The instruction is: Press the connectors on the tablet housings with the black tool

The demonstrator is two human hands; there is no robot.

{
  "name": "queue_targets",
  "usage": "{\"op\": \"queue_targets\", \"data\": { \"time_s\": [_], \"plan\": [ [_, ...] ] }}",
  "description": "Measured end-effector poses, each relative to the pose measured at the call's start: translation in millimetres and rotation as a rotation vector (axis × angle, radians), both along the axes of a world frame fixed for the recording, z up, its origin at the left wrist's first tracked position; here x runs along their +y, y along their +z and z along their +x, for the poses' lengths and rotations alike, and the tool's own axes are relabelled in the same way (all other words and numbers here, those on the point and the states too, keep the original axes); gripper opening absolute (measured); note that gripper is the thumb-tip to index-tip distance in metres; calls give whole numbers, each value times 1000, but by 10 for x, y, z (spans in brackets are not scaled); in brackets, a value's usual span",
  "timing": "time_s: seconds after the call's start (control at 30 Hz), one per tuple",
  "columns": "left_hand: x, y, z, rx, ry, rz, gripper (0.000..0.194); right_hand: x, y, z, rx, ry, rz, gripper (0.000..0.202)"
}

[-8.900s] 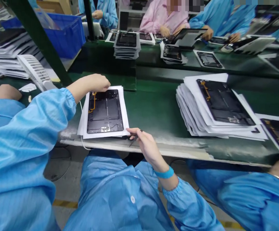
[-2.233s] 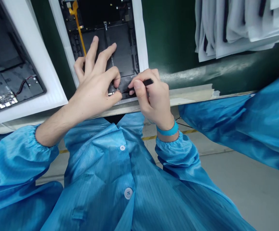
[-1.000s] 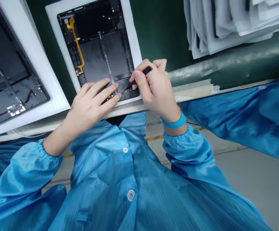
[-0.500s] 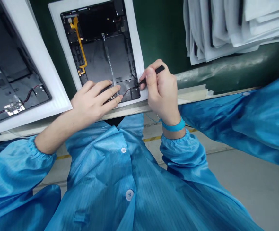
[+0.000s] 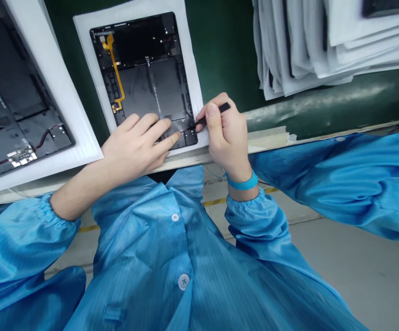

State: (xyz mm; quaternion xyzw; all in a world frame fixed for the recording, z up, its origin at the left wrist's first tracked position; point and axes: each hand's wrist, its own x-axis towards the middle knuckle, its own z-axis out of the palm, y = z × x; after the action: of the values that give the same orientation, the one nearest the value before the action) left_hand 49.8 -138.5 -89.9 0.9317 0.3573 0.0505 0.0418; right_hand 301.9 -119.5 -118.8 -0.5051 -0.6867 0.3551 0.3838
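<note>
Right hand (image 5: 225, 133): thumb and fingers pinched about a slim black tool (image 5: 224, 107), its thin end pointing down-left into the near right corner of the tablet shell (image 5: 158, 92); exact contact of the tip too small to tell. Blue wristband (image 5: 242, 184) at the wrist.

Left hand (image 5: 139, 142): palm down, fingers loosely parted, laid over the shell's near edge; one fingertip just beside the tool's end, part of the shell covered from view.

Nearest: blue smock (image 5: 144, 266), white buttons down the front. To its right, a co-worker's blue sleeve (image 5: 368, 184), above grey floor (image 5: 368, 280).

Next: front edge of the green bench (image 5: 223, 55), with a pale strip of tape (image 5: 268, 139) to the right of the hands.

On the bench, before the wearer: the tablet shell, dark, lying face up and slightly turned on a white sheet (image 5: 190, 55). Orange ribbon cable (image 5: 118, 78) along its left side; grey lettered strip (image 5: 153, 85) down the middle; black panel at the far end.

To the left: second tablet shell (image 5: 6, 101), cut by the frame, on white backing (image 5: 82, 147); silvery board (image 5: 22, 157) near its lower edge.

Farther, at upper right: stack of white sheets (image 5: 299, 55), dark edges between some layers.
</note>
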Motion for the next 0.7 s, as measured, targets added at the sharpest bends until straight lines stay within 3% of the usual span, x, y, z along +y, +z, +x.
{"op": "queue_targets", "data": {
  "time_s": [0.3, 0.37, 0.47, 0.53, 0.6, 0.7],
  "plan": [
    [-65, 101, 113, 114, 17, 127, 37, 26, 7, -27, 40, 2, 10, 56],
    [-126, 235, 139, 169, 17, 107, 38, 35, -9, -28, 71, 5, 9, 56],
    [-150, 587, 154, 212, -22, 11, 41, 2, -19, -17, 159, -41, 37, 54],
    [1, 842, 142, 181, -63, -123, 43, -71, 3, -18, 295, -103, 29, 52],
    [345, 1021, 101, 112, -57, -250, 42, -200, 58, -51, 496, -144, -59, 49],
    [1073, 1098, -9, 66, 148, -221, 42, -529, 170, -198, 790, -89, -251, 48]
  ]
}}
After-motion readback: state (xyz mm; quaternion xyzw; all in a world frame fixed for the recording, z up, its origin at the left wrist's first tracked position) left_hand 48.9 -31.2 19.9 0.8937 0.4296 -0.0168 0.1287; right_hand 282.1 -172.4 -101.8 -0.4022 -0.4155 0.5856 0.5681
